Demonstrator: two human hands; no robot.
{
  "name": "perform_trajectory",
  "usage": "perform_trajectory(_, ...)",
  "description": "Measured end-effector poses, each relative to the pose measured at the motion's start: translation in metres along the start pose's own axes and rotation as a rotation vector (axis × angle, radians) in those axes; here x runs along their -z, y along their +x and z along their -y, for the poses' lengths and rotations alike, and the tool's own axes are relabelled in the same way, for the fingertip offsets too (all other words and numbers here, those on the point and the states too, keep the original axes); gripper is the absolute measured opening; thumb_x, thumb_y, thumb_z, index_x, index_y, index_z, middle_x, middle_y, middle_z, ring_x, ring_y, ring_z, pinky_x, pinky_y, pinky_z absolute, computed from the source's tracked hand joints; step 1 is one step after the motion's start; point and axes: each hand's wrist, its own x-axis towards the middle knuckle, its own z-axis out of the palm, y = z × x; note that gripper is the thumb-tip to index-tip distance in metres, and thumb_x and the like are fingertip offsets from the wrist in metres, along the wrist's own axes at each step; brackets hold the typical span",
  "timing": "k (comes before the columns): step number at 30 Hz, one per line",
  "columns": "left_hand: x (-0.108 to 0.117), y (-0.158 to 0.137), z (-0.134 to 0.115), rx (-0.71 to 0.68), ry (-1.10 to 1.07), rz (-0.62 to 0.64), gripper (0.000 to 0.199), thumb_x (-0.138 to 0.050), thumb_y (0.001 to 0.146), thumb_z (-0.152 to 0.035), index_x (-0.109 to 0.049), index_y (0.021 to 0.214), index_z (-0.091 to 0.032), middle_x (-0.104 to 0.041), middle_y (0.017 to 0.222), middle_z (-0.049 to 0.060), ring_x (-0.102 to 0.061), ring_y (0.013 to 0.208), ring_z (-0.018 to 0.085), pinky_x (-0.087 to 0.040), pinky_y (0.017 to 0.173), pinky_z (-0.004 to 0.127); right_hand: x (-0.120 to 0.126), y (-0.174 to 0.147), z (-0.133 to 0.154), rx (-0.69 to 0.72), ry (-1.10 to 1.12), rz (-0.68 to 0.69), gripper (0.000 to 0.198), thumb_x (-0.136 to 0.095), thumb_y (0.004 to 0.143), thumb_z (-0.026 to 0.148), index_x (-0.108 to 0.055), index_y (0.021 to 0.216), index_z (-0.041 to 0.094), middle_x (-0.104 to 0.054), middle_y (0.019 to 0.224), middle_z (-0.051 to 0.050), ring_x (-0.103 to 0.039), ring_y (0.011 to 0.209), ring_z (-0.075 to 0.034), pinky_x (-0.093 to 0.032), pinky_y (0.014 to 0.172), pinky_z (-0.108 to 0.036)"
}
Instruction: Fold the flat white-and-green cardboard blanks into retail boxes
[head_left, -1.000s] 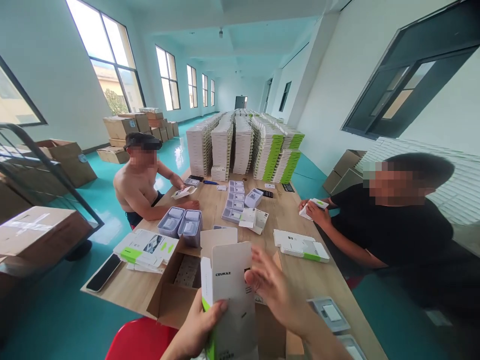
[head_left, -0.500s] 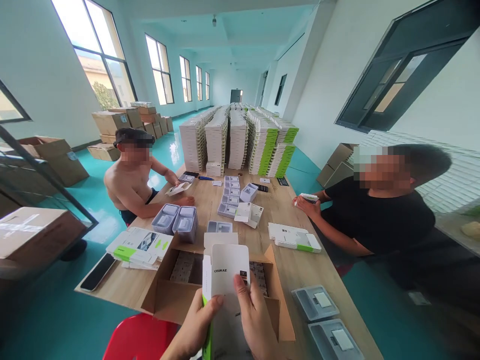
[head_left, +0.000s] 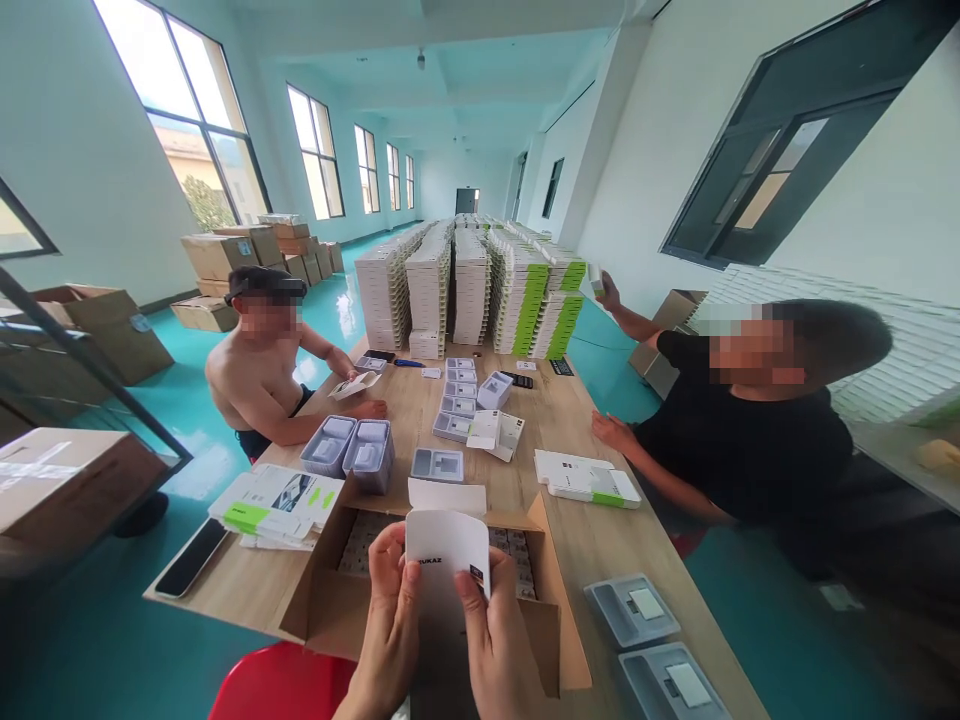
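A white printed packaging box (head_left: 444, 590) with black lettering is held upright between my two hands, its top flap raised. My left hand (head_left: 391, 610) grips its left edge, thumb on the front face. On the opposite edge my right hand (head_left: 495, 620) is closed, its thumb near a small dark printed square. Behind and below the packaging stands an open cardboard carton (head_left: 330, 615), with rows of small packed items (head_left: 364, 540) inside. Its lower end is hidden between my forearms.
Flattened boxes (head_left: 277, 500) and a phone (head_left: 193, 562) lie at left, plastic trays (head_left: 369, 450) beyond. More trays (head_left: 634, 608) sit at right, near a flat white box (head_left: 586, 478). Two co-workers sit at the table's sides. Tall box stacks (head_left: 469, 290) stand behind; a red stool (head_left: 277, 685) is below.
My left hand has moved up along the packaging's left edge, and the box has turned more face-on. The right co-worker has reached an arm out toward the stacks with a box.
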Motion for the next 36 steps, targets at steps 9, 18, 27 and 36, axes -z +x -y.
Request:
perform_trajectory(9, 0.0, -0.007, 0.025, 0.049, 0.02, -0.064, 0.063, -0.063, 0.083, -0.072, -0.044, 0.123, -0.026, -0.074, 0.108, 0.011, -0.072, 0.083, 0.025, -0.058, 0.072, 0.036, 0.02, 0.009, 0.002, 0.028, 0.021, 0.205, 0.056, -0.054, 0.101, 0.053, -0.038, 0.147, 0.025, -0.066, 0.137, -0.013, -0.072, 0.107, -0.024, -0.058, 0.089, -0.031)
perform_trajectory(18, 0.004, -0.002, -0.004, 0.225, 0.253, 0.244, 0.056, -0.047, 0.094, -0.07, -0.045, 0.125, -0.024, -0.073, 0.106, 0.008, -0.067, 0.083, 0.022, -0.053, 0.075, 0.034, 0.046, 0.038, 0.015, -0.078, -0.058, 0.303, 0.046, -0.049, 0.095, 0.069, -0.062, 0.1, 0.025, -0.072, 0.095, -0.006, -0.067, 0.087, -0.024, -0.054, 0.084, -0.035)
perform_trajectory(27, 0.029, 0.036, -0.007, 0.286, 0.3, 0.454, 0.057, -0.06, 0.086, -0.073, -0.066, 0.106, -0.02, -0.071, 0.105, 0.008, -0.059, 0.108, 0.027, -0.049, 0.094, 0.033, 0.051, 0.056, -0.004, -0.18, -0.029, 0.383, 0.05, -0.054, 0.089, 0.071, -0.062, 0.083, 0.023, -0.066, 0.081, -0.001, -0.058, 0.078, -0.021, -0.046, 0.075, -0.033)
perform_trajectory(36, 0.019, 0.054, -0.003, 0.281, 0.24, 0.453, 0.056, -0.063, 0.085, -0.07, -0.067, 0.104, -0.018, -0.072, 0.096, 0.005, -0.061, 0.087, 0.02, -0.049, 0.078, 0.028, 0.044, 0.076, -0.005, -0.241, 0.114, 0.359, 0.04, -0.067, 0.085, 0.062, -0.064, 0.078, 0.023, -0.062, 0.074, 0.003, -0.055, 0.073, -0.017, -0.045, 0.068, -0.028)
